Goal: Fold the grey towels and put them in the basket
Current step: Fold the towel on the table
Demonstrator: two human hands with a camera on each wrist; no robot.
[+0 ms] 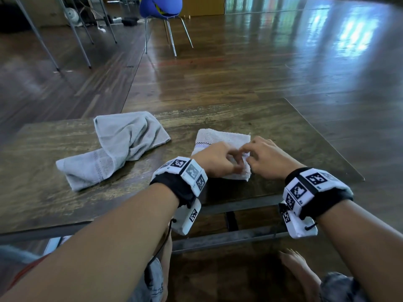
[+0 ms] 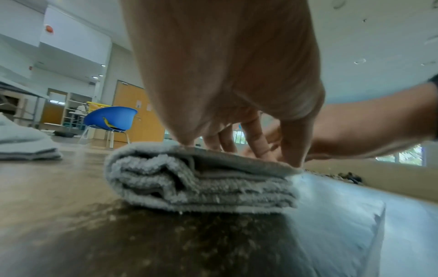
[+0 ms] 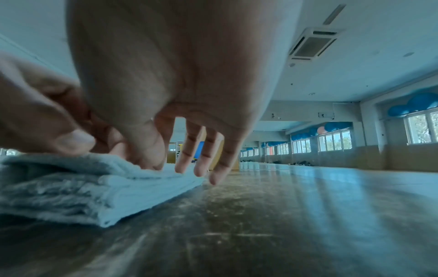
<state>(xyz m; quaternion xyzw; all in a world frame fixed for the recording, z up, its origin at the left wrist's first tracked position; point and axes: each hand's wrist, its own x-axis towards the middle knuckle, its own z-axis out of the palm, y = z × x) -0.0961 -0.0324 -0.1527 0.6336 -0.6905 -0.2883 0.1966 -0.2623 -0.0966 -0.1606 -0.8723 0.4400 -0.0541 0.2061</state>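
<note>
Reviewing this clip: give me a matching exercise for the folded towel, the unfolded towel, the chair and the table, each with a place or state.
1 folded towel
2 crumpled towel
3 chair
4 table

a blue, on the floor beyond the table
b loose, on the table's left part
c bears both towels
d under both hands

Pairs: 1-d, 2-b, 3-a, 4-c

A worn wooden bench (image 1: 239, 118) stands on a glossy wood floor (image 1: 283, 62). Beyond the bench's far edge stands a blue chair (image 1: 161, 6) on thin metal legs, with grey table legs (image 1: 39, 38) to the chair's left.
</note>
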